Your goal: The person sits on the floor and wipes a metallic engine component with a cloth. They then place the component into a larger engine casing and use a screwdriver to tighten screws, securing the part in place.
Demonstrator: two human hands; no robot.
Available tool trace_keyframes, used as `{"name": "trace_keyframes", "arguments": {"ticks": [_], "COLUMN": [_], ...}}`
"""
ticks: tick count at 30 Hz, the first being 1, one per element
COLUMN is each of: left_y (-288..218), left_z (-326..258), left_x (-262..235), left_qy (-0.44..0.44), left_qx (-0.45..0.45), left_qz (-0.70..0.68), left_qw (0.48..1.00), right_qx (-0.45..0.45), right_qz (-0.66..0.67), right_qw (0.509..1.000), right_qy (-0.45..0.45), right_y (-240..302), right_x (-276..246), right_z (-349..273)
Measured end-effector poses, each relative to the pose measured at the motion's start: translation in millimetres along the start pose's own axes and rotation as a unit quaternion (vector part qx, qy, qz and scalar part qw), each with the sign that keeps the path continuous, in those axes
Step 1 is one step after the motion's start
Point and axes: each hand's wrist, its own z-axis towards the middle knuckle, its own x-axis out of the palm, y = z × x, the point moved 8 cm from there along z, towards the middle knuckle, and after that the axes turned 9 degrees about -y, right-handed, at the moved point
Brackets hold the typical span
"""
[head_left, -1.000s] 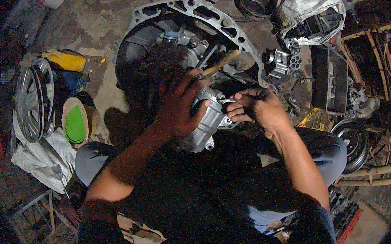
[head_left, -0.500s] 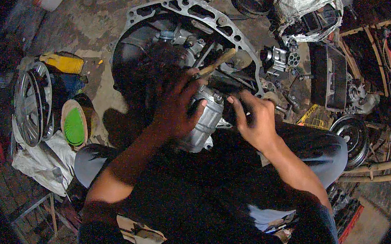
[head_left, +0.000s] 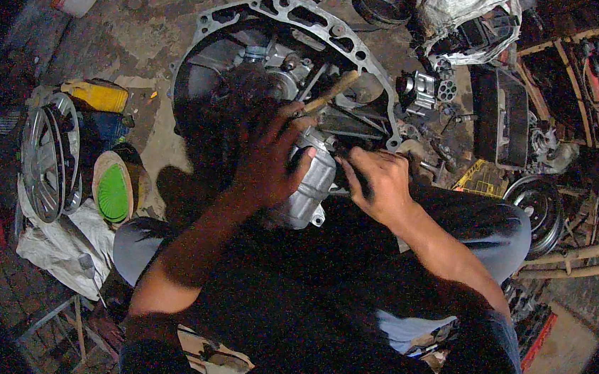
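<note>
A silver cast-metal cylindrical housing [head_left: 314,180] is tilted in front of me, above my lap. My left hand [head_left: 270,159] curls round it from the left, thumb across its face; the shadowed fingers are hard to make out. A light wooden stick [head_left: 332,94] slants up and right from beside those fingertips; whether they hold it I cannot tell. At the housing's upper right edge my right hand [head_left: 379,183] is closed, thumb and fingers pinched on something too small or hidden to name. Beyond both hands lies a large open gearbox casing [head_left: 364,54] with a pale rim.
Left of me are a yellow jerrycan [head_left: 97,96], spoked wheel covers [head_left: 49,158] and a brush-like green-faced oval [head_left: 114,192]. On the right stand a grey metal bin [head_left: 505,119], loose machined parts [head_left: 422,91], a black wheel [head_left: 539,211] and a wooden frame [head_left: 563,263].
My right hand has moved slightly left, its fingers now curled closer together against the housing. The housing has shifted a little left. My left hand keeps nearly the same place.
</note>
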Motion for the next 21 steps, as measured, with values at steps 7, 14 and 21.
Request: {"name": "trace_keyframes", "arguments": {"ticks": [7,14,21], "left_y": [10.2,3.8,10.0], "left_z": [-9.2,-9.7,-11.4], "left_x": [11.6,9.3,13.0], "left_qy": [-0.004,-0.002,-0.047], "left_qx": [-0.019,0.023,0.026], "left_qz": [-0.037,0.032,-0.033], "left_qw": [0.999,0.999,0.998], "right_qx": [-0.015,-0.013,0.136], "right_qz": [-0.074,-0.227,-0.077], "right_qw": [0.989,0.953,0.986], "right_qy": [0.124,0.2,0.053], "right_y": [3.5,12.8,-0.1], "right_x": [-2.1,4.2,4.0], "right_z": [13.8,19.2,13.6]}}
